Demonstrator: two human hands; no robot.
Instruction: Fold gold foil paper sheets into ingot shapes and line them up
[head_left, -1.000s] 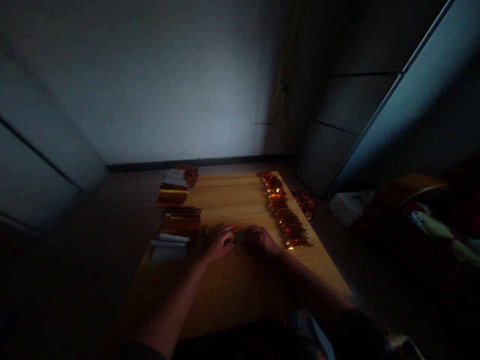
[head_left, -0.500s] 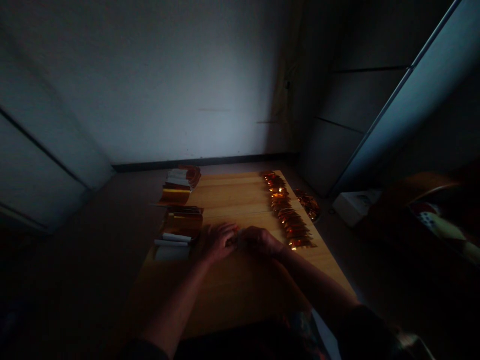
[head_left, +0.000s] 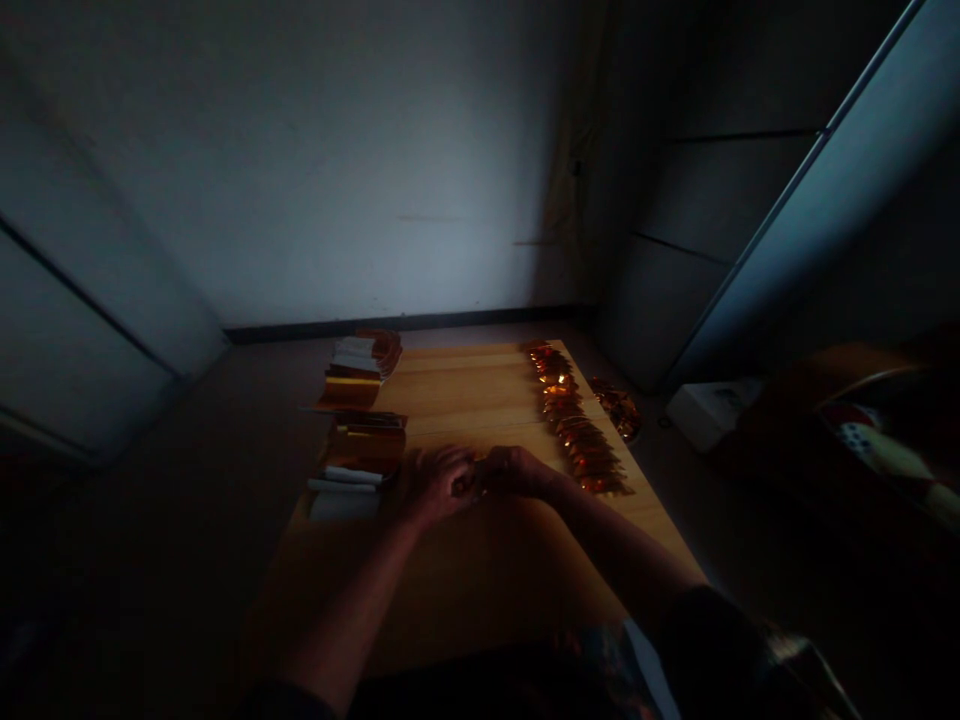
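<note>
Your left hand (head_left: 439,485) and right hand (head_left: 517,472) meet mid-board, fingers narrowly pinched on a small piece (head_left: 466,483), too dim to make out. On the wooden board (head_left: 465,590), a gold foil row (head_left: 577,425) lies right of your hands, and gold-and-white stacks (head_left: 360,450) lie left.

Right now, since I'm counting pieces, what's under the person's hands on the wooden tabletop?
The left hand and right hand meet over a small piece, pinched between them and mostly covered, so what it is can't be told. Anything else beneath the palms on the wooden tabletop is hidden.
</note>
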